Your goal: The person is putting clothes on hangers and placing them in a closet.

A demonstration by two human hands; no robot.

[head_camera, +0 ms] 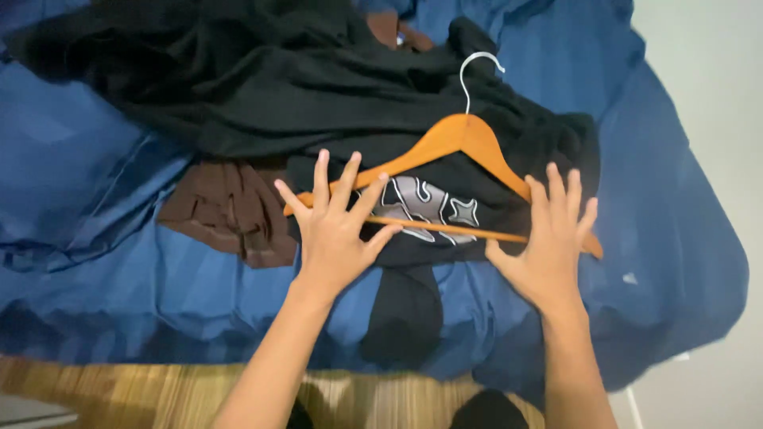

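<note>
Hands lie flat, fingers spread, on a black shirt [445, 238] spread over a bed with a blue sheet [95, 262]. The left hand [338, 226] presses near the left end of a wooden hanger [453, 159], its fingers fanned wide across the lower bar and holding nothing. The right hand [548, 238] rests at the hanger's right end, fingers likewise splayed, palm down on the bar and the cloth, with no grip closed on anything. The hanger lies on top of the shirt, its metal hook [477, 71] pointing away from the person, toward the far side of the bed. A pale printed design [425, 206] on the shirt shows inside the hanger's triangle, between the two hands. One sleeve [405, 310] of the shirt trails down toward the near edge of the bed. A brown garment [226, 210] lies crumpled just left of the left hand, and a heap of dark clothes [238, 71] sits beyond it. Wooden floor [119, 393] shows below the bed's edge.
</note>
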